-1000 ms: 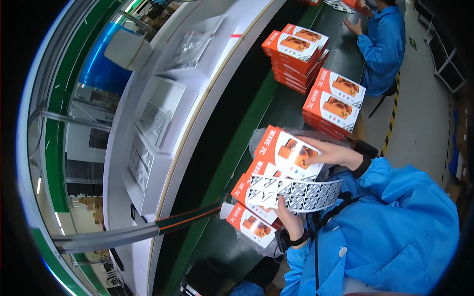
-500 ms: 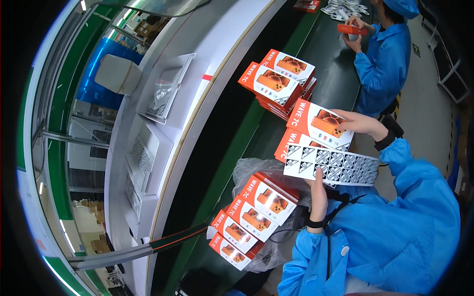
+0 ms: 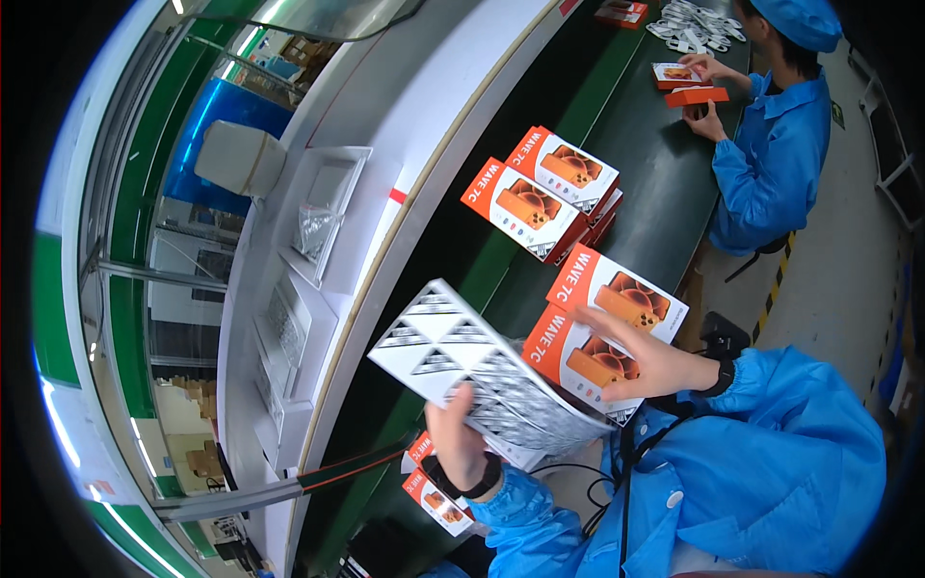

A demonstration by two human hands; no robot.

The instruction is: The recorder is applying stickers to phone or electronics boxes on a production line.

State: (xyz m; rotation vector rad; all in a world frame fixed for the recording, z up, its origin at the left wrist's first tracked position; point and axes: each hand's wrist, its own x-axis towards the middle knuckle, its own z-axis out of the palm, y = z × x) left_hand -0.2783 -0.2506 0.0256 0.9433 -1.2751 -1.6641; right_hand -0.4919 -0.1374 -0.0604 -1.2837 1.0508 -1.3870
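My left hand (image 3: 459,433) grips a sheet of labels (image 3: 482,371), white with black triangular marks. The sheet is raised and bends, its right part smeared by motion. My right hand (image 3: 655,361) lies with fingers stretched apart on the upper face of a phone box (image 3: 590,361), orange and white with a phone picture. Just beyond that box sits another phone box (image 3: 631,297) of the same look. Part of the nearer box's left edge lies behind the label sheet.
Farther along the dark green belt (image 3: 641,144) stands a stack of phone boxes (image 3: 530,207). More boxes (image 3: 436,501) lie at the near end, partly hidden by my left arm. A co-worker (image 3: 776,144) in blue handles boxes near a pile of white cables (image 3: 696,27). White trays (image 3: 328,212) rest on the left ledge.
My left hand has carried the label sheet left and tilted it. My right hand has moved nearer, from the far box onto the near one. The co-worker's hands have shifted.
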